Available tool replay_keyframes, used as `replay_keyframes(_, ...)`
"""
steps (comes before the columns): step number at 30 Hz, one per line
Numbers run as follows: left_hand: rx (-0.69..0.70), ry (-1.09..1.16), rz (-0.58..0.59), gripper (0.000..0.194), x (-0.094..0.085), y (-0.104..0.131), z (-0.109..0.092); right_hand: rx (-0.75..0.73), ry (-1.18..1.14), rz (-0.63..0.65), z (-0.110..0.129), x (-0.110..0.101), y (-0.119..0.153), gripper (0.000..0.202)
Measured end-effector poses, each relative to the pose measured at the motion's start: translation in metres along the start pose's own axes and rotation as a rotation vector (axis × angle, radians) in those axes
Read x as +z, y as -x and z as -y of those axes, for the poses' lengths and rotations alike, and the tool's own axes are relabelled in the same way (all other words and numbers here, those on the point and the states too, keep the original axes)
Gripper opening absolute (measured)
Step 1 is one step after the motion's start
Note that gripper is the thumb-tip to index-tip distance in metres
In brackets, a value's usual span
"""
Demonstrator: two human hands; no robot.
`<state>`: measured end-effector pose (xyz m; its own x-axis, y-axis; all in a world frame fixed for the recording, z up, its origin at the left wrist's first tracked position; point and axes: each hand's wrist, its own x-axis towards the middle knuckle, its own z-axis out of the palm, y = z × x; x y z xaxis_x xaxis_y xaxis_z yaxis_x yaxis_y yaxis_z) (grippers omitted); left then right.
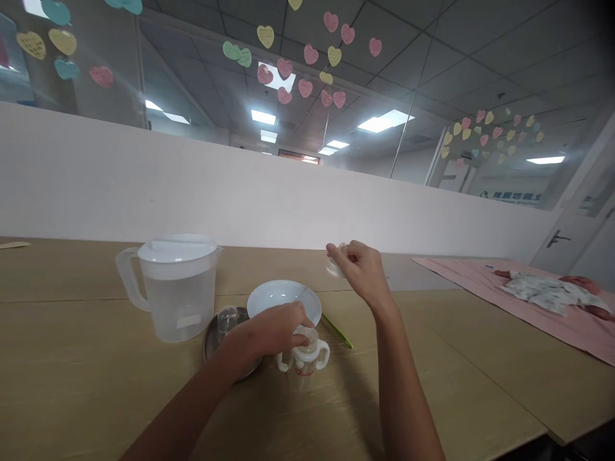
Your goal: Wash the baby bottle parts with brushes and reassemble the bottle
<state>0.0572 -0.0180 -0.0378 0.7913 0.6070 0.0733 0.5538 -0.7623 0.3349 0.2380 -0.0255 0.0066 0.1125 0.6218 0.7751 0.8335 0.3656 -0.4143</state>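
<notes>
A clear baby bottle [303, 368] with two white handles and red print stands upright on the table. My left hand [281, 328] comes over it from the left, its fingers closed around the bottle's neck. To the right and higher, my right hand [361, 267] is raised above the table, pinching a small translucent bottle top [335, 267]; the fingers hide part of it, so its exact shape is unclear. Just behind the bottle sits a white bowl [276, 293]. A round metal dish [210, 342] with a small clear cup [227, 320] lies left of it, partly covered by my left arm.
A lidded plastic pitcher [180, 301] of water stands at the left. A thin green stick-like thing [339, 331] lies right of the bowl. On the far right, a doll in patterned clothes [552, 291] lies on a pink cloth [480, 282]. A white wall [269, 205] rises behind the table.
</notes>
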Motion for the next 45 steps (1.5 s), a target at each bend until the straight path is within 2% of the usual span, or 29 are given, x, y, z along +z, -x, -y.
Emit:
replay_keyframes(6,-0.099,-0.012,-0.018,0.023,-0.002,0.002,-0.003,-0.005,0.024,0.388,0.009,-0.021,0.01,0.036)
replay_keyframes(9,-0.151,-0.027,0.007,0.018,-0.006,0.004,-0.003,-0.041,-0.027,0.537,0.012,-0.023,0.012,0.022)
replay_keyframes(11,-0.166,-0.026,0.027,0.016,-0.007,0.005,0.0,-0.081,-0.059,0.605,0.012,-0.02,0.011,0.02)
replay_keyframes(17,-0.195,-0.036,0.034,0.01,-0.013,0.006,0.007,-0.153,-0.045,0.729,0.011,0.0,0.012,0.009)
replay_keyframes(22,-0.171,0.022,0.041,0.029,-0.022,0.009,0.012,-0.156,0.078,0.781,0.024,0.013,0.019,0.008)
replay_keyframes(27,-0.14,0.016,0.056,0.04,-0.025,0.01,0.014,-0.182,0.028,0.934,0.032,0.029,0.021,0.01)
replay_keyframes(31,-0.19,0.058,0.076,0.052,-0.022,0.01,0.017,-0.13,-0.006,0.976,0.028,0.035,0.019,0.01)
replay_keyframes(33,-0.159,0.099,0.117,0.056,-0.018,0.008,0.02,-0.108,-0.021,0.995,0.028,0.036,0.019,0.008)
replay_keyframes(36,-0.12,0.125,0.214,0.05,-0.011,0.002,0.027,-0.108,0.027,1.023,0.034,0.036,0.02,0.005)
replay_keyframes(39,-0.159,0.127,0.298,0.045,-0.004,-0.005,0.036,-0.141,0.069,1.069,0.039,0.038,0.022,0.007)
replay_keyframes(45,-0.101,0.222,0.304,0.049,0.0,-0.011,0.051,-0.222,0.023,1.118,0.037,0.039,0.024,0.022)
